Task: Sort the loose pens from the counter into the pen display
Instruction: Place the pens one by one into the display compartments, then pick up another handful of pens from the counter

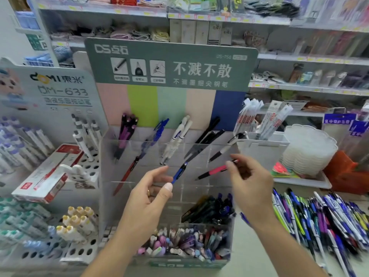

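The clear acrylic pen display (pixel 219 148) stands in the middle under a green header card, with purple, blue, white and black pens in its upper compartments. My left hand (pixel 151 198) pinches the lower end of a blue pen (pixel 180 172) in front of the display's middle row. My right hand (pixel 249 182) holds a pink and black pen (pixel 213 171) by its upper end, tip pointing down-left. A big pile of loose pens (pixel 323 218) lies on the counter at the right.
A red pen (pixel 127 172) leans in the display's left compartment. The bottom bins (pixel 185 244) hold mixed pens and erasers. A white pen rack (pixel 60 226) and a red-and-white box (pixel 48 174) stand left. White holders (pixel 265 144), stacked plastic dishes (pixel 307 150) and an orange item (pixel 343 172) sit right.
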